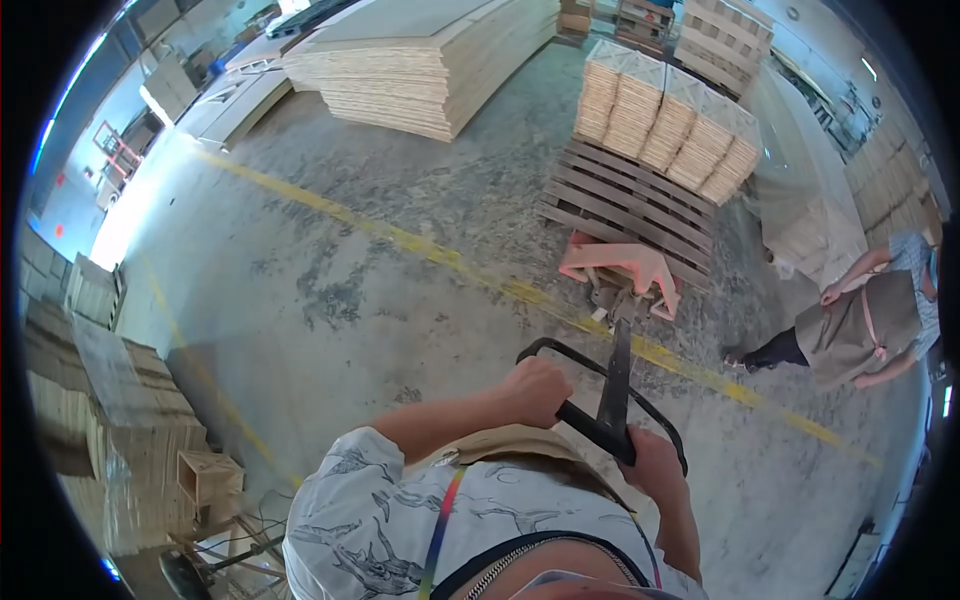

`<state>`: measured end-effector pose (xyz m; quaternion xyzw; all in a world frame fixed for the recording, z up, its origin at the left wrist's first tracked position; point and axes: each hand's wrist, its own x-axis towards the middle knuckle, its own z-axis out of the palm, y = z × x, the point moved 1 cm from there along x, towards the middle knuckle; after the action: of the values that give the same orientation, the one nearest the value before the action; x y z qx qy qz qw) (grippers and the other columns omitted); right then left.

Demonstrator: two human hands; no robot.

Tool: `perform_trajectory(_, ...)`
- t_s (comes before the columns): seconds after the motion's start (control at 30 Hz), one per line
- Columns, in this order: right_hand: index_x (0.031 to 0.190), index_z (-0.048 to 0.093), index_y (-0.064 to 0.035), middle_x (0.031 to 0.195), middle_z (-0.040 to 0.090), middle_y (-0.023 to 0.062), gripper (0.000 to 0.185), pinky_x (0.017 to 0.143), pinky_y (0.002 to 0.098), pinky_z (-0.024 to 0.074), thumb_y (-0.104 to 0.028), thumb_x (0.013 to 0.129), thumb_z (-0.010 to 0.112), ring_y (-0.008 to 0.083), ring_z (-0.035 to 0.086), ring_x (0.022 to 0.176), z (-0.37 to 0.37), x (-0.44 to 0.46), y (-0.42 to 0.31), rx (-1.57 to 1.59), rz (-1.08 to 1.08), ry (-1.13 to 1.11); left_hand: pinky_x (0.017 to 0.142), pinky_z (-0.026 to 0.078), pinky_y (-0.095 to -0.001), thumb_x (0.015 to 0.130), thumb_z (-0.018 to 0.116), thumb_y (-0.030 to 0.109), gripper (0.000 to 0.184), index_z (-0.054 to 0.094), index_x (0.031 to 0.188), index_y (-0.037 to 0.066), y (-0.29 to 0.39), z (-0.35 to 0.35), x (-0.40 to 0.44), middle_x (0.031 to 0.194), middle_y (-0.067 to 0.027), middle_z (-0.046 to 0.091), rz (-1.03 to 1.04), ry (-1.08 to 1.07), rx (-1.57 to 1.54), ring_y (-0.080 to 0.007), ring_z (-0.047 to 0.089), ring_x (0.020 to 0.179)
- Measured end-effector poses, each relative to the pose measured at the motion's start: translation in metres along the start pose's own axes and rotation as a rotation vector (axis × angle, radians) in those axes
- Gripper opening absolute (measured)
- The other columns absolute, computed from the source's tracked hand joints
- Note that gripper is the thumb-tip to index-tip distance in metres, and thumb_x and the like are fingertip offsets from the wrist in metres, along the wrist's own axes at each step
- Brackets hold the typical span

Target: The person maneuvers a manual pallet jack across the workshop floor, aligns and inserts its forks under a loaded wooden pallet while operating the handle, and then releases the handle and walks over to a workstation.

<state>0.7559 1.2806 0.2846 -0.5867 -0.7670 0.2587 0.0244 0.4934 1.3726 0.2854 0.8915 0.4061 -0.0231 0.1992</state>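
Observation:
Both my hands grip the black handle of a pallet jack (628,265), whose orange-red body sits in front of me. My left hand (540,390) is wrapped round the left end of the handle bar (592,428). Round its right end my right hand (655,462) is closed. A wooden pallet (630,205) rests over the jack's forks, which are hidden beneath it. On the pallet's far part stand several bundled stacks of thin wooden pieces (665,125).
A person in an apron (865,320) stands close on the right. Large stacked boards (400,75) lie ahead to the left. Wrapped stacks (135,430) stand at the left, with a small wooden box (208,480). A yellow line (430,250) crosses the concrete floor.

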Motion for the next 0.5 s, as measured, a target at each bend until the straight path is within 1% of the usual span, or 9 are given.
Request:
perform_trajectory(0.03,0.112,0.061,-0.0044,0.096,0.068,0.0195,0.04,0.077,0.0492,0.0544,-0.017,0.076,0.075,0.0423,0.067,0.089,-0.001,-0.001,0.0,0.0,0.011,-0.005,0.071,0.056,-0.0462,0.069,0.071,0.023,0.019,0.076,0.077,0.007,0.0,0.001,0.001,0.079,-0.0157,0.071,0.008,-0.005,-0.008,-0.0355,0.071,0.08)
perform_trajectory(0.13,0.111,0.061,-0.0049,0.095,0.067,0.0195,0.039,0.077,0.0496,0.0543,-0.016,0.076,0.075,0.0425,0.067,0.088,-0.001,-0.001,-0.003,-0.01,0.033,-0.011,0.069,0.055,-0.0482,0.071,0.069,0.028,0.021,0.072,0.074,0.008,-0.003,0.006,0.002,0.075,-0.0193,0.069,0.018,0.011,0.015,-0.0391,0.07,0.076)
perform_trajectory(0.27,0.11,0.061,-0.0052,0.094,0.067,0.0193,0.037,0.077,0.0498,0.0542,-0.015,0.077,0.074,0.0425,0.066,0.088,0.002,-0.001,-0.003,-0.009,0.033,-0.007,0.068,0.055,-0.0496,0.072,0.068,0.029,0.02,0.072,0.072,0.009,-0.005,0.01,0.001,0.073,-0.0186,0.069,0.033,0.059,0.0,-0.0391,0.07,0.075)
perform_trajectory(0.4,0.109,0.06,-0.0056,0.093,0.067,0.0192,0.034,0.077,0.0499,0.0541,-0.015,0.078,0.072,0.0423,0.067,0.087,0.002,-0.001,-0.004,0.002,0.023,0.012,0.067,0.054,-0.05,0.072,0.068,0.029,0.02,0.072,0.071,0.01,-0.003,0.006,-0.001,0.071,-0.0174,0.068,0.021,0.022,-0.052,-0.0388,0.069,0.073)
perform_trajectory(0.43,0.109,0.06,-0.0056,0.093,0.067,0.0192,0.034,0.077,0.0499,0.0541,-0.015,0.078,0.072,0.0423,0.067,0.087,0.003,-0.005,-0.001,0.015,0.076,0.018,0.067,0.054,-0.05,0.072,0.068,0.029,0.02,0.072,0.071,0.01,0.0,0.009,0.002,0.071,-0.0174,0.068,0.068,-0.005,-0.058,-0.0388,0.069,0.073)
perform_trajectory(0.5,0.112,0.06,-0.0061,0.095,0.068,0.0194,0.034,0.078,0.0499,0.053,-0.019,0.082,0.071,0.0426,0.065,0.091,0.008,-0.001,0.004,0.026,0.046,0.004,0.067,0.054,-0.0499,0.072,0.068,0.03,0.02,0.071,0.071,0.011,-0.005,0.017,0.006,0.071,-0.0167,0.068,0.038,0.049,-0.032,-0.0385,0.069,0.073)
